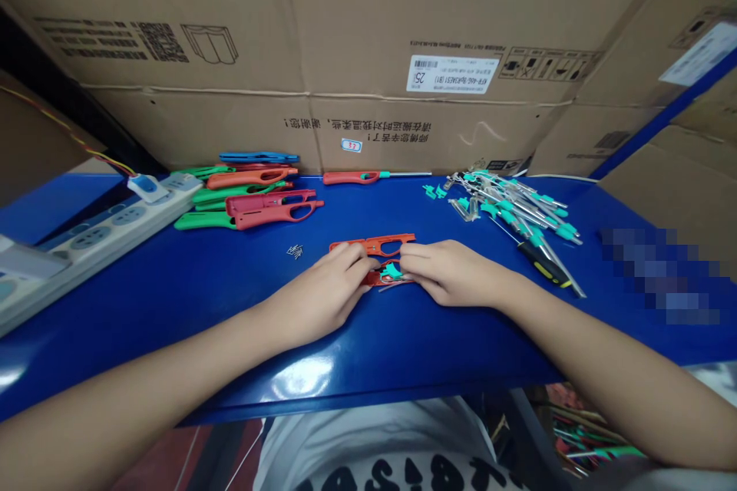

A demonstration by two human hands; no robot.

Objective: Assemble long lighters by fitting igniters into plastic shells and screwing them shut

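Note:
Both my hands meet over an orange-red lighter casing half (375,277) at the middle of the blue table. My left hand (339,284) has its fingers curled round the casing's left end. My right hand (446,270) pinches at the right end, its fingertips bunched and hiding what lies between them. A teal trigger piece (391,271) sits inside the casing, with thin wires near it. Just behind, a second orange casing half (387,245) lies on the table, its hollow side up, partly covered by my fingers.
Several coloured lighter casings (270,215) are piled at left beside a white power strip (115,226). Small screws (295,252) lie nearby. A finished-looking lighter (368,177) rests against the cardboard (357,77). Metal lighter tubes (527,211) and a black-yellow screwdriver (544,265) lie at right.

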